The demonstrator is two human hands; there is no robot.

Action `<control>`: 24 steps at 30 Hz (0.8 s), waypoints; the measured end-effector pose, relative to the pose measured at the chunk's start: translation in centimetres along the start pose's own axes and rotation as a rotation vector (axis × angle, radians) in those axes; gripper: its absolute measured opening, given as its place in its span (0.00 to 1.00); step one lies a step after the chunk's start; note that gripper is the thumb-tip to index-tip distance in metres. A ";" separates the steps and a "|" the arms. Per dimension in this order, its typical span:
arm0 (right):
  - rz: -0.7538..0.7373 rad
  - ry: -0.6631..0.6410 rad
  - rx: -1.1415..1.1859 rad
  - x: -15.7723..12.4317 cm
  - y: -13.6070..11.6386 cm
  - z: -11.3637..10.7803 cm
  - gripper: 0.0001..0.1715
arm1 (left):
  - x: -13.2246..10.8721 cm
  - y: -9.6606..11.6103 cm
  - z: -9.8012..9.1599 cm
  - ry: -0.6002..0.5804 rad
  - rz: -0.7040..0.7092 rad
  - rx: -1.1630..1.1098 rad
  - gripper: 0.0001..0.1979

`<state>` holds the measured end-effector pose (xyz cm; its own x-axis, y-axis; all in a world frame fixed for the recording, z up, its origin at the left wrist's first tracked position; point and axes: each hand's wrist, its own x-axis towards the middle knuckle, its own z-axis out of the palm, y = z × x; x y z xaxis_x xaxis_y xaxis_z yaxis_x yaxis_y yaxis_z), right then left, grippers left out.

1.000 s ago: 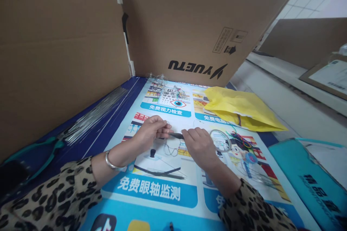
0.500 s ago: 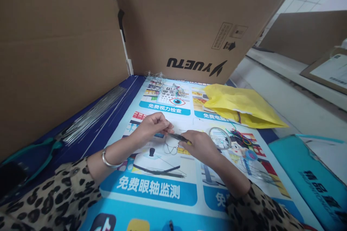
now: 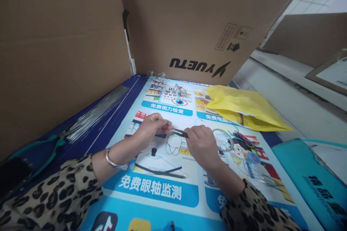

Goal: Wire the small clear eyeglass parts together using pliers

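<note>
My left hand [image 3: 151,127] is closed in a pinch, its fingertips at the top of a thin bent wire [image 3: 173,148] that hangs in loops below. My right hand [image 3: 202,146] is wrapped round a pair of dark pliers [image 3: 180,133]. The jaws point left, with their tips close to my left fingertips. Whether the jaws grip the wire is too small to tell. My right fingers hide the plier handles. Beneath both hands lies a printed poster [image 3: 187,202] with blue and white panels.
Straight wires [image 3: 97,115] lie in a bundle at left, beside teal-handled pliers [image 3: 51,148]. A tangle of fine wire [image 3: 159,79] sits at the back. To the right are a clear ring-shaped dish [image 3: 222,140], coloured cords [image 3: 244,140], a yellow bag [image 3: 244,104] and a teal pouch [image 3: 306,173]. Cardboard [image 3: 189,18] walls the back.
My right hand has turned and drawn slightly right, so more of the plier jaws shows. My left hand keeps its pinch. The whole view has shifted slightly.
</note>
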<state>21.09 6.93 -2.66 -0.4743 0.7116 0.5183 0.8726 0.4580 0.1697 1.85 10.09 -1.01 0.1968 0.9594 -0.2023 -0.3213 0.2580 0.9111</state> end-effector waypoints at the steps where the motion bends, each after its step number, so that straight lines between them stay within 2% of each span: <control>1: -0.036 0.026 -0.014 0.0 -0.1 -0.1 0.09 | -0.1 -0.1 0.1 0.000 -0.012 -0.017 0.11; 5: -0.172 0.079 -0.069 -0.1 -0.4 -0.7 0.11 | -0.6 -0.6 0.6 0.006 -0.044 -0.049 0.10; 8: -0.221 0.077 -0.105 0.1 -0.6 -1.0 0.11 | -0.9 -0.8 0.9 -0.004 -0.058 -0.058 0.09; 24: -0.250 0.096 -0.112 0.3 -0.7 -1.1 0.11 | -1.0 -1.3 1.1 0.001 -0.085 -0.109 0.09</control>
<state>20.43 6.22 -1.75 -0.6676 0.5282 0.5247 0.7402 0.5470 0.3911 3.11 8.68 -1.59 0.2268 0.9335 -0.2778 -0.4020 0.3495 0.8463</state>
